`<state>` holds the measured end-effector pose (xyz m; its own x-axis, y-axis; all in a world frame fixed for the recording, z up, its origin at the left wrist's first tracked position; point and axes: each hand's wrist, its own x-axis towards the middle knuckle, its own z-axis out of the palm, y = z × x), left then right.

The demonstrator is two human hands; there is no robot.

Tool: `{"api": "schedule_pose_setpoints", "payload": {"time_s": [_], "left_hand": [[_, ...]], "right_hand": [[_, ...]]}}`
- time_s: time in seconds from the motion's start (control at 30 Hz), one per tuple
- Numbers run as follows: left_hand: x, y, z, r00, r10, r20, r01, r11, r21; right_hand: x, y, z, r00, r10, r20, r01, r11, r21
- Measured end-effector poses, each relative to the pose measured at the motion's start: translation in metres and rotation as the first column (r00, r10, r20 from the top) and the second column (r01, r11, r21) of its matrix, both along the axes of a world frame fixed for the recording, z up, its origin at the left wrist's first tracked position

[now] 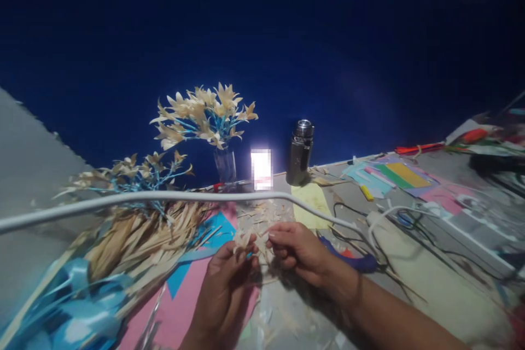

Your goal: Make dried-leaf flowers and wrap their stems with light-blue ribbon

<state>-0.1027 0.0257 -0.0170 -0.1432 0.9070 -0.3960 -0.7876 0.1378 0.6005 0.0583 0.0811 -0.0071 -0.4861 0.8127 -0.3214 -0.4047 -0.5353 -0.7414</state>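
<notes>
Near the lower middle, my left hand (225, 284) pinches a pale dried-husk flower (245, 241), and a bit of blue shows at its base. Close beside it on the right, my right hand (301, 254) is closed with thumb and fingertips together at the flower's pale petals; the exact piece between them is too small to make out. Pale scraps (262, 209) lie on the table behind and below the hands. Finished-looking husk flowers with blue stems (205, 115) stand in a clear glass (225, 164), and more such flowers (143, 172) lie at the left.
A white cable (184, 196) crosses in front. Dried husks (123, 240), blue ribbon (77, 306) and pink paper (184, 306) lie left. A dark flask (301, 153) stands behind beside a bright, blurred patch. Right are yellow paper (311, 205), a blue-handled tool (353, 261) and a power strip (471, 235).
</notes>
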Motion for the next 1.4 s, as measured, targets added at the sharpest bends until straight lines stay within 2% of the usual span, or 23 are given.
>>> {"api": "schedule_pose_setpoints", "payload": {"time_s": [0.1, 0.17, 0.23, 0.4, 0.57, 0.63, 0.7, 0.73, 0.8, 0.83, 0.87, 0.9, 0.93, 0.97, 1.0, 1.07, 1.13, 1.2, 1.23, 1.3, 1.4], "left_hand": [[0.006, -0.005, 0.005, 0.997, -0.058, -0.054, 0.059, 0.998, 0.020], [0.008, -0.007, 0.003, 0.990, -0.094, -0.107, 0.101, 0.993, 0.059], [0.008, -0.007, -0.002, 0.984, -0.076, -0.162, 0.090, 0.992, 0.087], [0.006, -0.003, -0.005, 0.986, 0.040, -0.163, -0.024, 0.995, 0.094], [0.000, 0.003, 0.011, 0.994, 0.005, -0.105, -0.002, 1.000, 0.027], [-0.003, 0.004, 0.015, 0.997, -0.004, -0.073, 0.003, 1.000, -0.004], [-0.004, 0.004, 0.016, 0.998, -0.011, -0.061, 0.010, 1.000, -0.021], [-0.003, 0.003, 0.016, 0.998, -0.016, -0.061, 0.015, 1.000, -0.025], [0.000, 0.001, 0.013, 0.998, -0.038, -0.049, 0.037, 0.999, -0.022], [0.002, 0.000, 0.012, 0.998, -0.058, -0.038, 0.058, 0.998, -0.007], [0.005, -0.002, 0.010, 0.996, -0.088, -0.032, 0.089, 0.996, 0.017], [0.008, -0.003, 0.009, 0.992, -0.120, -0.040, 0.122, 0.991, 0.045], [0.011, -0.005, 0.008, 0.987, -0.146, -0.074, 0.151, 0.986, 0.073], [0.013, -0.006, 0.007, 0.979, -0.152, -0.137, 0.165, 0.982, 0.095], [0.015, -0.007, 0.007, 0.964, -0.136, -0.228, 0.164, 0.980, 0.109], [0.018, -0.009, 0.007, 0.883, -0.054, -0.467, 0.129, 0.983, 0.130], [0.021, -0.010, 0.009, 0.717, 0.049, -0.695, 0.090, 0.983, 0.161], [0.023, -0.011, 0.012, 0.521, 0.098, -0.848, 0.101, 0.979, 0.175], [0.025, -0.012, 0.014, 0.442, 0.099, -0.892, 0.117, 0.979, 0.166], [0.028, -0.012, 0.018, 0.349, 0.076, -0.934, 0.150, 0.979, 0.136], [0.031, -0.012, 0.022, 0.330, 0.074, -0.941, 0.160, 0.978, 0.133]], "right_hand": [[-0.007, -0.019, -0.004, 0.992, -0.122, 0.028, 0.120, 0.990, 0.077], [-0.013, -0.026, -0.007, 0.976, -0.204, 0.071, 0.190, 0.967, 0.169], [-0.020, -0.030, -0.008, 0.963, -0.253, 0.088, 0.227, 0.945, 0.237], [-0.040, -0.032, -0.006, 0.963, -0.269, 0.037, 0.253, 0.939, 0.233], [-0.047, -0.033, -0.006, 0.968, -0.248, 0.027, 0.234, 0.940, 0.248], [-0.043, -0.034, -0.007, 0.955, -0.280, 0.098, 0.234, 0.914, 0.331], [-0.037, -0.035, -0.007, 0.900, -0.380, 0.216, 0.224, 0.825, 0.518], [-0.033, -0.036, -0.006, 0.859, -0.444, 0.256, 0.193, 0.743, 0.640], [-0.023, -0.035, -0.004, 0.799, -0.548, 0.247, 0.083, 0.508, 0.857], [-0.018, -0.034, -0.003, 0.792, -0.570, 0.220, 0.017, 0.380, 0.925], [-0.013, -0.033, -0.002, 0.795, -0.575, 0.194, -0.044, 0.264, 0.963], [-0.007, -0.032, 0.000, 0.800, -0.575, 0.169, -0.085, 0.171, 0.982], [-0.001, -0.031, 0.001, 0.803, -0.577, 0.152, -0.110, 0.107, 0.988], [0.005, -0.030, 0.002, 0.799, -0.584, 0.145, -0.124, 0.077, 0.989], [0.011, -0.030, 0.003, 0.788, -0.598, 0.147, -0.124, 0.081, 0.989], [0.023, -0.031, 0.005, 0.752, -0.636, 0.174, -0.085, 0.167, 0.982], [0.032, -0.034, 0.008, 0.713, -0.666, 0.220, -0.024, 0.291, 0.956], [0.038, -0.040, 0.013, 0.689, -0.682, 0.245, 0.021, 0.357, 0.934], [0.040, -0.042, 0.016, 0.678, -0.693, 0.246, 0.027, 0.358, 0.933], [0.040, -0.046, 0.022, 0.659, -0.715, 0.234, 0.005, 0.315, 0.949], [0.039, -0.045, 0.026, 0.641, -0.748, 0.172, -0.028, 0.201, 0.979]]}}
